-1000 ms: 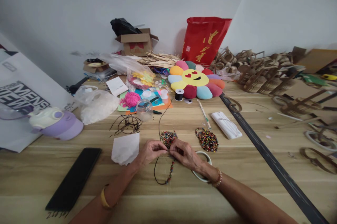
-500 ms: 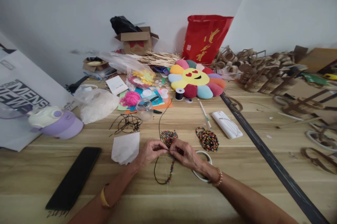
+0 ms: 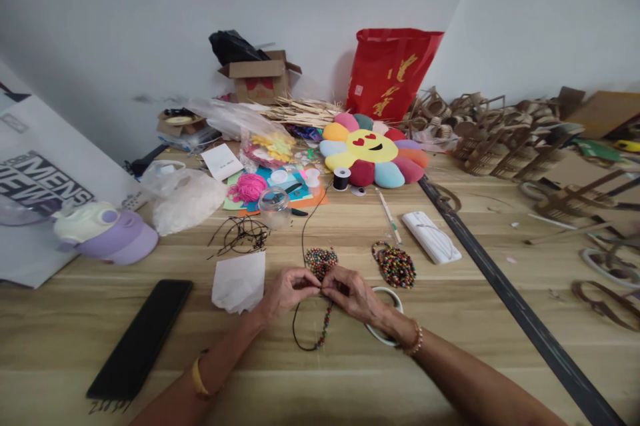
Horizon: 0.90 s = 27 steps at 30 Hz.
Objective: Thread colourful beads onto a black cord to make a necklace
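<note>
My left hand (image 3: 287, 291) and my right hand (image 3: 353, 294) meet above the table, thumbs and forefingers pinched together. Between their fingertips runs a thin black cord (image 3: 295, 334); whether a bead is there too is too small to tell. Below the hands the cord makes a loop, with a row of small multicoloured beads (image 3: 326, 327) strung on its right side. Just beyond my fingertips lies a heap of loose coloured beads (image 3: 320, 259). A coil of strung beads (image 3: 397, 267) rests to the right. Under my right wrist is a white ring (image 3: 398, 299), partly hidden.
A black phone (image 3: 143, 339) and white paper (image 3: 239, 281) lie left. Farther back are black cord pieces (image 3: 245, 236), a clear jar (image 3: 275, 207), a black cord spool (image 3: 341, 179), a flower cushion (image 3: 373, 146) and a white power bank-like block (image 3: 431, 237). Woven baskets (image 3: 487, 153) crowd the right.
My left hand has shifted slightly right, bringing its fingertips closer to those of my right hand. The cord loop and the other things stay where they were.
</note>
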Available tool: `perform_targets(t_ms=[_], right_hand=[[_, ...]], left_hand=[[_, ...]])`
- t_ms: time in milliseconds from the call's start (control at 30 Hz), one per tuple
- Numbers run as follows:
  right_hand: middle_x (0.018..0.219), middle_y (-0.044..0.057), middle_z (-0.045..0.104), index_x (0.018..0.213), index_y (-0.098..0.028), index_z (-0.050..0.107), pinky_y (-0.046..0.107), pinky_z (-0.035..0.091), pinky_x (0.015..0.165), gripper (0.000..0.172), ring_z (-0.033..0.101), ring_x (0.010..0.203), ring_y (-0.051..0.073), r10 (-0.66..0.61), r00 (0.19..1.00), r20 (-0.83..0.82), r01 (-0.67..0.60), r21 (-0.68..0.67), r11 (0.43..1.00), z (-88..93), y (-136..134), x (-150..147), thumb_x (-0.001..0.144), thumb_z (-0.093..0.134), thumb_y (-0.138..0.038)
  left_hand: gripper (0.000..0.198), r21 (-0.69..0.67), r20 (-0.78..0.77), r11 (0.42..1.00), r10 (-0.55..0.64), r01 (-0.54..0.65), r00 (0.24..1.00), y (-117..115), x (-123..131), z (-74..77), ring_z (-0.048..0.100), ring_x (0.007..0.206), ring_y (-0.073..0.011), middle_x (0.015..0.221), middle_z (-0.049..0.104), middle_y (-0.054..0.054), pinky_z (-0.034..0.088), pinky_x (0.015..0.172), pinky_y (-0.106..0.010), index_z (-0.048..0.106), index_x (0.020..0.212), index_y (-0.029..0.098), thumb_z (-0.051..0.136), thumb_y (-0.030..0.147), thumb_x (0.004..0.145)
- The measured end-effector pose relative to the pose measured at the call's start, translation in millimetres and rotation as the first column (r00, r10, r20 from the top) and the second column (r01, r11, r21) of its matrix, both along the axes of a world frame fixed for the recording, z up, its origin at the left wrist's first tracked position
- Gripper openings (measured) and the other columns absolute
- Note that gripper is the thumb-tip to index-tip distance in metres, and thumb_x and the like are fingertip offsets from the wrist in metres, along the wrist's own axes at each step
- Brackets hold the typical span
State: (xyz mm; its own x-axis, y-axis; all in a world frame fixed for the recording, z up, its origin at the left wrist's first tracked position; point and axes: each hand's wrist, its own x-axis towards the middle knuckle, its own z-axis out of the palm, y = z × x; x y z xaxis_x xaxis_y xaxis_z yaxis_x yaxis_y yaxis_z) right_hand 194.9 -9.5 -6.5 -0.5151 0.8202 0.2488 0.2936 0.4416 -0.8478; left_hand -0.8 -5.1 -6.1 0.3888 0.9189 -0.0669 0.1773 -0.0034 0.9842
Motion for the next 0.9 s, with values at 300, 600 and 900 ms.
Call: perform_targets(t_ms=[300,600,900], right_hand=[[0.066,-0.001,0.055,0.082,-0.015,0.06,0.019,0.037,0.05,0.018,0.046,0.057,0.01,0.031,0.999,-0.034,-0.034,-0.088,0.996,0.4,-2,1,0.085,0.061,-0.032],[0.07,0.0,0.054,0.08,-0.016,0.058,0.021,0.037,0.053,0.011,0.047,0.06,0.011,0.119,0.993,0.003,-0.119,0.019,0.993,5.8,-4,2,0.085,0.058,-0.026],[0.065,-0.001,0.05,0.073,-0.016,0.055,0.022,0.035,0.052,0.03,0.043,0.057,0.01,0.098,0.995,-0.023,-0.1,-0.066,0.993,13.3,-5,2,0.087,0.055,-0.042]], left_hand=[[0.017,-0.052,0.018,0.999,0.016,-0.015,1.0,-1,1,0.7,0.057,0.06,-0.0131,0.064,0.066,-0.003,0.044,0.059,-0.023,0.068,0.066,0.012,0.075,0.027,0.064],[0.024,-0.035,0.034,0.999,0.021,-0.02,0.999,1,-2,6.5,0.057,0.063,-0.0135,0.065,0.066,-0.003,0.044,0.062,-0.023,0.066,0.067,0.013,0.073,0.035,0.067],[0.023,-0.066,0.074,0.998,0.027,-0.022,0.997,1,-4,9.4,0.058,0.064,-0.0133,0.067,0.065,-0.003,0.045,0.064,-0.023,0.065,0.069,0.012,0.074,0.033,0.067]])
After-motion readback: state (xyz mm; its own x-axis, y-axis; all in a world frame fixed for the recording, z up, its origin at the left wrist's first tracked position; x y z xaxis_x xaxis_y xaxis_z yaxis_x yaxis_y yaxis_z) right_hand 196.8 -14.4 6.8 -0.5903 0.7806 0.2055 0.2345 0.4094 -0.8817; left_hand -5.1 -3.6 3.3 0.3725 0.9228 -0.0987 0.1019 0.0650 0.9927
